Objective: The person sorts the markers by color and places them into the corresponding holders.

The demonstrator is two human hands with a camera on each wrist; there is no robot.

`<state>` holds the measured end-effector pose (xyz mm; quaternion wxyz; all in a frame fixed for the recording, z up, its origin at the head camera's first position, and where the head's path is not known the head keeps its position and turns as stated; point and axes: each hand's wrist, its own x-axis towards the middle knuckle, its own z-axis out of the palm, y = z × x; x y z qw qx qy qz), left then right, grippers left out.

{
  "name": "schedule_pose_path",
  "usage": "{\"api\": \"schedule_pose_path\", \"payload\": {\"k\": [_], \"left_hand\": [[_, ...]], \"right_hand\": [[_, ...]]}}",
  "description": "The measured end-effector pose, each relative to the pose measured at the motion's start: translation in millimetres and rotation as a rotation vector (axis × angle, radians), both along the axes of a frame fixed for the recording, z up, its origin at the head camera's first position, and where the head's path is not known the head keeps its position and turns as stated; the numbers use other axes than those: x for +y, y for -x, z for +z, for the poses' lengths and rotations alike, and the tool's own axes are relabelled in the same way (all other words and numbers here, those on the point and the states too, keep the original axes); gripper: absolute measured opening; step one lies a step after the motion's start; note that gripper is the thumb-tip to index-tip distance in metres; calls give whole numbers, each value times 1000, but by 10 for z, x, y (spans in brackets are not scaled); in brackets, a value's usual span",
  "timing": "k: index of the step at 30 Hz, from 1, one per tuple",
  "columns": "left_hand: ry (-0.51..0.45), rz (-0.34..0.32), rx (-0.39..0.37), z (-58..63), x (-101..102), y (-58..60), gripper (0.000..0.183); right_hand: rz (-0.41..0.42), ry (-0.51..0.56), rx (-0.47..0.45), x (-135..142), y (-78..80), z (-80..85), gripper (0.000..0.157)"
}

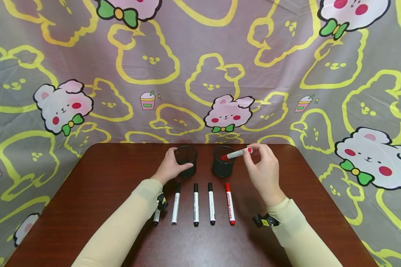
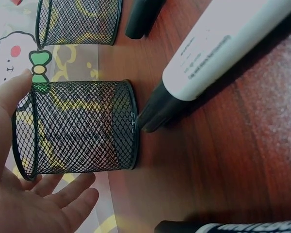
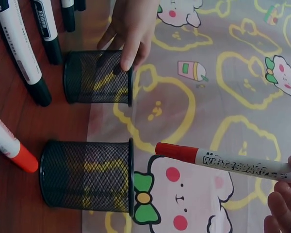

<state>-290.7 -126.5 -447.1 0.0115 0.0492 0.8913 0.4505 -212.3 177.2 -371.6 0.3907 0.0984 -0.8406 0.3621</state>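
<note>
My left hand [image 1: 170, 166] holds the left black mesh pen cup [image 1: 187, 163], thumb along the near side of its rim and fingers around the other side. In the left wrist view that mesh cup [image 2: 82, 128] stands between thumb and fingers. My right hand [image 1: 263, 168] pinches a red whiteboard marker [image 1: 236, 153] by its rear end. The marker slants, red cap lower, over the mouth of the right mesh pen cup [image 1: 222, 168]. In the right wrist view the marker's red cap [image 3: 176, 152] is just beyond the cup's rim [image 3: 131, 177].
In front of the cups lie several markers in a row: black-capped ones, such as the middle marker [image 1: 196, 204], and a red-capped marker [image 1: 230, 204] at the right. My left sleeve partly covers the leftmost marker [image 1: 156, 216]. Behind the brown table [image 1: 103, 178] hangs a patterned cloth [image 1: 173, 48].
</note>
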Motion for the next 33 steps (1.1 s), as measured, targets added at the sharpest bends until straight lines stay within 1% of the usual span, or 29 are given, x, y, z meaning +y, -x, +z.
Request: {"api": "schedule_pose_path", "payload": {"k": [5, 13, 22, 28, 33], "left_hand": [[0, -1, 7, 4, -2, -4, 97], [0, 4, 6, 9, -6, -11, 97], [0, 5, 15, -2, -3, 11, 97], [9, 2, 18, -5, -3, 21, 96], [7, 4, 16, -12, -5, 27, 94]], "right_hand": [[32, 1, 13, -78, 34, 2, 19], [78, -1, 62, -228, 94, -10, 17], [136, -3, 92, -411, 149, -4, 16], [166, -7, 100, -535, 189, -5, 15], [197, -36, 101, -635, 238, -23, 15]]}}
